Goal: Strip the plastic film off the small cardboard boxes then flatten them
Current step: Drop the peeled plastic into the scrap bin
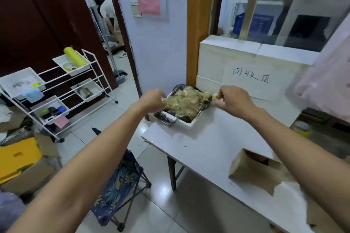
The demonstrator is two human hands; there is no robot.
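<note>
White tabletop (208, 147) space was taken at its far corner by a bin (186, 124) heaped with crumpled plastic film (183, 103). The film, judged light and clingy, was pinched by the curled fingers of the left hand (152, 100) and the right hand (234, 100). The stiffer cardboard box (250, 170) lay nearer, untouched, and was judged best gripped at its open flaps.

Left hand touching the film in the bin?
Touching. Head view: the left hand has its fingers curled into the left edge of the film heaped in the bin, with no gap visible.

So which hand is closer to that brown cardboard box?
Right. The right hand is beyond the cardboard box, pinching a film scrap; the left hand is farther left, gripping film in the bin.
</note>
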